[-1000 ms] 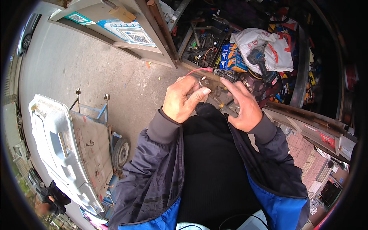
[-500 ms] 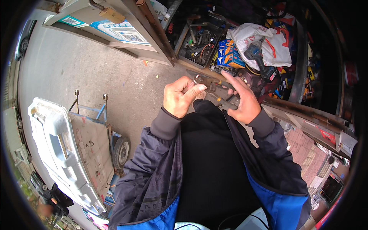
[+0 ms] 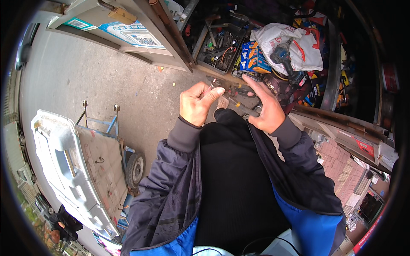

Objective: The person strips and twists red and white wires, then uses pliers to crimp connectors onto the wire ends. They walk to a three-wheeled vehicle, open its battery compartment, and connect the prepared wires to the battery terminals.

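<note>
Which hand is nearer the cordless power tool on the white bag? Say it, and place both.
Right. The right hand is below the cordless power tool, slightly to its left in the view; the left hand is also lower, but much farther left.

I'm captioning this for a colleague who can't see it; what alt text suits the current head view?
A person's left hand pinches the head of a plier-like tool, while the right hand is spread open at its handles. Beyond, a cordless power tool lies on a white plastic bag beside blue-and-orange boxes.
</note>
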Demonstrator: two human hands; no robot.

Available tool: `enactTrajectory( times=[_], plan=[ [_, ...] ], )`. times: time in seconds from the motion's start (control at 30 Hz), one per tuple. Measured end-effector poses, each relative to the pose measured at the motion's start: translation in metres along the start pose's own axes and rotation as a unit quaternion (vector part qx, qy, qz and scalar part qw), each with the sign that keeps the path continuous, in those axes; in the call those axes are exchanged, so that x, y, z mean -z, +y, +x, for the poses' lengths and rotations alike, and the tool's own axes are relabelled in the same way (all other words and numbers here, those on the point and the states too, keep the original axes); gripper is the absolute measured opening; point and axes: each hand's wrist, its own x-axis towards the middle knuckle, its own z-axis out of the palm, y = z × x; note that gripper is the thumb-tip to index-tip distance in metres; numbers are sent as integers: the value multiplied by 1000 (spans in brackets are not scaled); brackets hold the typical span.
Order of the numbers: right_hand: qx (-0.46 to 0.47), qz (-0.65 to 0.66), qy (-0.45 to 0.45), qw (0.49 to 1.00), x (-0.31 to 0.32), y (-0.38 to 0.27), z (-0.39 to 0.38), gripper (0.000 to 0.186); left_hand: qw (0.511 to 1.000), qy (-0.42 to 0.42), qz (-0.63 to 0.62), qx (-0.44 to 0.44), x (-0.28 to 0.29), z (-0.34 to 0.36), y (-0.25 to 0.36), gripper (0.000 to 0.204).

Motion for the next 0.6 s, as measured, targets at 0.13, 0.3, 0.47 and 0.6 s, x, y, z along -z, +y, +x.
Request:
enactTrajectory(
  times=[0.13, 0.3, 0.47, 0.6],
  plan=[
    [-13, 41, -25, 999, 2, -1, -1, 98, 1000, -11, -2, 7, 0, 1, 4, 41],
    [-83, 311, -143, 936, 3, -2, -4, 101, 998, -56, -7, -4, 1, 3, 23, 36],
    [-137, 333, -178, 916, 10, -8, -8, 105, 993, -107, -46, 17, 7, -4, 41, 25],
    [-101, 257, -115, 954, 10, -15, -10, 104, 993, -107, -43, -20, 8, -5, 41, 27]
  ],
)
